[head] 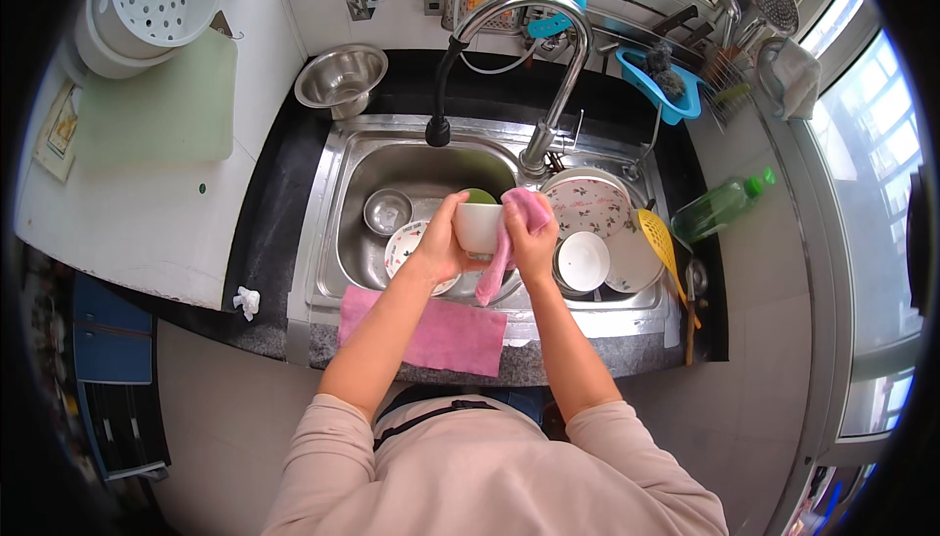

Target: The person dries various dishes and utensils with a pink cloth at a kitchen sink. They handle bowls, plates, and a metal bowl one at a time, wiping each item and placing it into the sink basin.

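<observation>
Over the left basin of the stainless steel sink, my left hand grips a white bowl by its side, tilted so its outer wall faces me. My right hand holds a pink cloth bunched against the bowl's right side, its end hanging down. Below, in the basin, lie a small metal bowl and a white dish with a printed pattern, partly covered by my left hand. Something round and green shows just behind the white bowl. Whether the faucet runs cannot be told.
A chrome faucet with a black spout arches over the basin. On the right side stand patterned plates, stacked white bowls, a yellow slotted spoon and a green bottle. Another pink cloth drapes the front edge. A metal basin sits behind left.
</observation>
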Demonstrator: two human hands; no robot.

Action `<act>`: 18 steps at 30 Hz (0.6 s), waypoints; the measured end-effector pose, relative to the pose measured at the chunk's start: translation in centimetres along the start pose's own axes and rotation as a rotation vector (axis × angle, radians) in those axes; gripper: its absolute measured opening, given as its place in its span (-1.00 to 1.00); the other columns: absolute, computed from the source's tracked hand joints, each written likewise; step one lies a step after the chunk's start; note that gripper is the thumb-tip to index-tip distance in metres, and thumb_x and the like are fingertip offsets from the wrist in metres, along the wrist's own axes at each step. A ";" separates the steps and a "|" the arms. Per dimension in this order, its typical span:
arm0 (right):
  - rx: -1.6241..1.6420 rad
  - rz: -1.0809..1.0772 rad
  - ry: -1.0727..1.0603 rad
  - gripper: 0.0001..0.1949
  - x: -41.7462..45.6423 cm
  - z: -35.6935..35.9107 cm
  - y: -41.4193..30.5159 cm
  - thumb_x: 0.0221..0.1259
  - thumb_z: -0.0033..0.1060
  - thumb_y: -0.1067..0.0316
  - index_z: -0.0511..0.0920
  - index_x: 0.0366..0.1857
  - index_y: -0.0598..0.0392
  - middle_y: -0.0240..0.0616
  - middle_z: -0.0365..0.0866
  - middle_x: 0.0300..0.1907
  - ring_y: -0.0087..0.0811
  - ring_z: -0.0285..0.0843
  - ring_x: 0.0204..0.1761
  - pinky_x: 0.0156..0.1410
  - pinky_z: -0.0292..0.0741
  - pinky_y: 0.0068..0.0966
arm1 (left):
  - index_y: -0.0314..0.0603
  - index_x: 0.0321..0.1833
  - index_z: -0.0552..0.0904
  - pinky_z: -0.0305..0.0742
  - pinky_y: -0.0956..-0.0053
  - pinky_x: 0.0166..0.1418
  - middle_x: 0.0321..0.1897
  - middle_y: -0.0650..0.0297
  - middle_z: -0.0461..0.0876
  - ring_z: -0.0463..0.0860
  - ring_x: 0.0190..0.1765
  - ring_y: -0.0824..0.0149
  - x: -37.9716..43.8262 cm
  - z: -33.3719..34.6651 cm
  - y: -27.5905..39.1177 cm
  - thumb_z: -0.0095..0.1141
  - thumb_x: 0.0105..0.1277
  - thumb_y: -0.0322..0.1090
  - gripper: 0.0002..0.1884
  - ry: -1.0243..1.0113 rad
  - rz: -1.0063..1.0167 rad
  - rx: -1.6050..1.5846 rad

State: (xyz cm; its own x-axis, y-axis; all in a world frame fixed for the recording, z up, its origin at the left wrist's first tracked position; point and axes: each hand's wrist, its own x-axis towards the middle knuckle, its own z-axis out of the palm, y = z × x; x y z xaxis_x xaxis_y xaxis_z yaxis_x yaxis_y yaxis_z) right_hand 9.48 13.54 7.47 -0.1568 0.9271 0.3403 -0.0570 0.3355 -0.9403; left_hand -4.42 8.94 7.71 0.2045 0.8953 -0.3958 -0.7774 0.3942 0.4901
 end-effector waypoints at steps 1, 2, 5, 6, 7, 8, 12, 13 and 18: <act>-0.352 -0.300 -0.136 -0.82 0.5 -0.8 -0.4 0.09 0.26 0.32 0.57 -0.30 0.18 -0.28 0.56 -0.36 -0.41 0.50 -0.24 -0.11 0.42 -0.52 | -0.22 0.18 0.37 0.43 0.10 0.12 0.06 0.09 0.48 0.53 0.07 0.10 -0.8 -0.2 0.3 -0.20 0.32 0.00 -0.49 -0.124 -0.123 -0.025; -0.373 -0.385 -0.234 -0.81 1.1 -1.0 -0.8 0.05 0.28 0.32 0.57 -0.30 0.17 -0.24 0.54 -0.37 -0.30 0.48 -0.27 -0.13 0.40 -0.45 | -0.21 0.21 0.35 0.40 -0.04 0.17 0.14 0.06 0.41 0.48 0.13 0.02 -0.3 -1.8 0.0 -0.23 0.29 -0.10 -0.51 -0.194 -0.149 -0.081; -0.229 -0.267 -0.325 -0.79 1.6 -1.5 -1.6 0.06 0.27 0.32 0.57 -0.27 0.17 -0.21 0.55 -0.32 -0.23 0.49 -0.24 -0.11 0.41 -0.40 | -0.20 0.25 0.31 0.39 -0.04 0.22 0.15 0.06 0.40 0.47 0.15 0.03 -0.7 -2.1 -0.3 -0.24 0.28 -0.15 -0.50 -0.109 0.007 0.025; -0.165 -0.085 -0.307 -0.78 1.9 -1.8 -1.2 0.13 0.22 0.31 0.57 -0.21 0.19 -0.22 0.58 -0.28 -0.31 0.52 -0.20 -0.06 0.43 -0.46 | -0.20 0.26 0.29 0.42 -0.01 0.22 0.16 0.07 0.38 0.47 0.16 0.04 -0.3 -2.6 -0.2 -0.20 0.25 -0.22 -0.50 -0.107 0.028 0.061; -0.085 0.043 -0.274 -0.76 2.1 -1.7 -0.9 0.20 0.17 0.29 0.57 -0.14 0.19 -0.24 0.60 -0.22 -0.43 0.53 -0.16 -0.03 0.44 -0.53 | -0.16 0.28 0.25 0.46 0.01 0.19 0.17 0.07 0.37 0.48 0.15 0.04 -0.1 -3.1 -0.3 -0.19 0.24 -0.27 -0.49 -0.050 0.080 0.101; -0.090 0.053 -0.233 -0.75 2.5 -1.6 -0.6 0.23 0.15 0.29 0.55 -0.11 0.19 -0.26 0.60 -0.21 -0.47 0.53 -0.15 -0.03 0.44 -0.55 | -0.13 0.30 0.21 0.49 0.03 0.15 0.17 0.07 0.36 0.48 0.15 0.04 0.2 -3.5 -0.3 -0.19 0.22 -0.31 -0.47 0.007 0.133 0.141; -0.065 0.040 -0.111 -0.73 3.2 -0.2 -1.6 0.29 0.08 0.29 0.51 -0.02 0.18 -0.28 0.59 -0.15 -0.51 0.50 -0.12 0.00 0.43 -0.57 | 0.02 0.37 0.12 0.65 0.24 -0.09 0.22 0.10 0.30 0.49 0.14 0.09 0.0 -3.1 -0.1 -0.11 0.35 -0.17 -0.46 0.198 0.328 0.320; -0.040 0.030 -0.083 -0.73 3.3 0.2 -2.0 0.30 0.07 0.29 0.51 -0.01 0.17 -0.27 0.58 -0.13 -0.52 0.50 -0.10 0.01 0.43 -0.57 | 0.03 0.37 0.12 0.66 0.27 -0.12 0.24 0.10 0.29 0.49 0.15 0.10 0.1 -3.3 -0.2 -0.10 0.39 -0.08 -0.46 0.241 0.365 0.374; -0.136 -0.203 -0.122 -0.71 3.8 2.0 -2.2 0.18 0.15 0.34 0.53 -0.01 0.12 -0.17 0.53 0.00 -0.27 0.44 0.10 0.19 0.37 -0.41 | 0.04 0.41 0.10 0.68 0.31 -0.21 0.31 0.12 0.22 0.50 0.15 0.13 0.2 -5.0 -1.5 -0.25 0.34 0.31 -0.28 0.409 0.437 0.530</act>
State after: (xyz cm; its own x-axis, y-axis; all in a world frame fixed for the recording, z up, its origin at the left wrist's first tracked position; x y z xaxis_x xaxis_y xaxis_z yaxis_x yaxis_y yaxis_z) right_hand 7.08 16.01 10.81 -0.2743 0.8144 0.5113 0.0323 0.5392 -0.8415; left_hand -6.18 7.47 3.08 -0.3680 0.8849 -0.2855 -0.3295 0.1630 0.9300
